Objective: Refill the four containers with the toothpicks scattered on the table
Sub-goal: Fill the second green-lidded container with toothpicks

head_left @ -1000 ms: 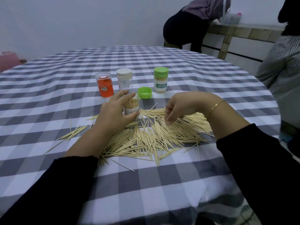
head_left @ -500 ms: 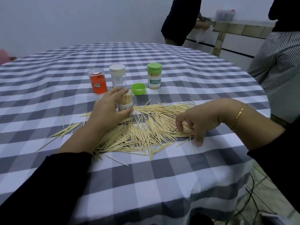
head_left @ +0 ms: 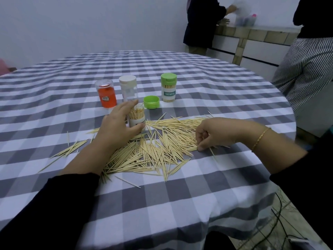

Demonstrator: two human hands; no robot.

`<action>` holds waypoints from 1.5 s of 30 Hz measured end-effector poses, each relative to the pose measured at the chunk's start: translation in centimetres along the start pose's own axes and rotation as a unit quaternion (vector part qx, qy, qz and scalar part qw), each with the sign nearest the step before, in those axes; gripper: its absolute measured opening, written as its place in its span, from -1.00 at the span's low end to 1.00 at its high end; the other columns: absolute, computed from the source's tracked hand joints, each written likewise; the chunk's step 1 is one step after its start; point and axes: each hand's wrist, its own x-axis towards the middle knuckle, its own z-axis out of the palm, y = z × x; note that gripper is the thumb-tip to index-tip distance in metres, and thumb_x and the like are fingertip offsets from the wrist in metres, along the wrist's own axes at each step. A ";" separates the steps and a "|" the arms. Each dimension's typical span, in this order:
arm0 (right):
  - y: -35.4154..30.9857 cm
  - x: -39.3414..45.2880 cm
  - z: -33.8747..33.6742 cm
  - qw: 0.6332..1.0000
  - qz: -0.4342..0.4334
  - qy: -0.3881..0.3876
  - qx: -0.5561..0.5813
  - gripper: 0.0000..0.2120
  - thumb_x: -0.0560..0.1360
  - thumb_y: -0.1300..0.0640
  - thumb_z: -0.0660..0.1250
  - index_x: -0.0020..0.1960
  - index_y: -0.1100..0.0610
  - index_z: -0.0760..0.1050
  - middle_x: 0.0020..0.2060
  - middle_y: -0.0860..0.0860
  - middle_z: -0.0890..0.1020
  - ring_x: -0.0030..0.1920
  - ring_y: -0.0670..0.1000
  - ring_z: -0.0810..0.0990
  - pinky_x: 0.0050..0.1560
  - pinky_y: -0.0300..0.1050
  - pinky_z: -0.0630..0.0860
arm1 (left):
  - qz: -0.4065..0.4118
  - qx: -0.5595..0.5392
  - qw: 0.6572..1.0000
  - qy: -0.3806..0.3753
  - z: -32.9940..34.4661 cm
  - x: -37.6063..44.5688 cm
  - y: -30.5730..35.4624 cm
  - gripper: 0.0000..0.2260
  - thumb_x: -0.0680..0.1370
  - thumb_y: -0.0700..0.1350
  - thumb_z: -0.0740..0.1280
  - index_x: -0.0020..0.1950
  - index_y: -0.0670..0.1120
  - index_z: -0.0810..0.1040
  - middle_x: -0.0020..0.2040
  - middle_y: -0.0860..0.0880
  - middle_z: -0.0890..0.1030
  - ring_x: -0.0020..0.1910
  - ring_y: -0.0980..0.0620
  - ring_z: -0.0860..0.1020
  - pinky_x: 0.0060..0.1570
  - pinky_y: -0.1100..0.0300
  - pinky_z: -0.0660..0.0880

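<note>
Three containers [head_left: 128, 87] behind scattered toothpicks [head_left: 158, 145].

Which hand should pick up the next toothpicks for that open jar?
The right hand, probably. Its fingers already curl down onto the toothpick pile, while the left hand grips the open toothpick container and steadies it upright.

Home dining room: checkered-cloth table [head_left: 180, 73].

Left hand [head_left: 119, 129] hides most of open container [head_left: 137, 117]. Toothpick pile [head_left: 158, 147] partly under both forearms. Right hand [head_left: 214, 132] fingertips curled under; pinch unclear. Bystanders cropped at top edge, one blurred.
</note>
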 end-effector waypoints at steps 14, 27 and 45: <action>-0.6 1.4 0.8 0.988 -0.009 0.063 -0.139 -0.64 0.52 -0.16 0.24 0.16 0.06 0.55 0.03 0.05 0.53 0.01 0.05 0.51 0.06 0.03 0.51 | -0.008 0.004 1.000 -0.001 -0.3 -0.2 0.5 -0.34 0.45 -0.04 0.49 0.50 0.07 0.30 0.44 0.00 0.39 0.36 0.04 0.38 0.36 -0.02 0.35; -2.1 3.3 2.6 0.931 -0.019 0.220 -0.291 -0.77 0.57 0.13 0.10 0.01 0.11 0.54 -0.18 0.03 0.49 -0.18 0.04 0.38 -0.17 -0.10 0.29 | -0.024 -0.010 1.000 -0.013 -0.3 -0.2 0.5 -0.31 0.45 -0.03 0.49 0.52 0.07 0.27 0.41 -0.02 0.41 0.31 -0.01 0.44 0.32 -0.10 0.39; -4.3 5.8 -1.5 0.980 0.018 0.193 -0.036 -0.80 0.59 0.18 0.09 -0.06 0.00 0.47 -0.10 -0.03 0.58 -0.05 0.04 0.51 0.07 -0.04 0.35 | -0.066 -0.017 0.997 -0.025 0.2 0.1 -0.1 -0.18 0.43 0.08 0.48 0.56 0.17 0.07 0.34 -0.02 0.51 0.31 -0.09 0.45 0.29 -0.08 0.42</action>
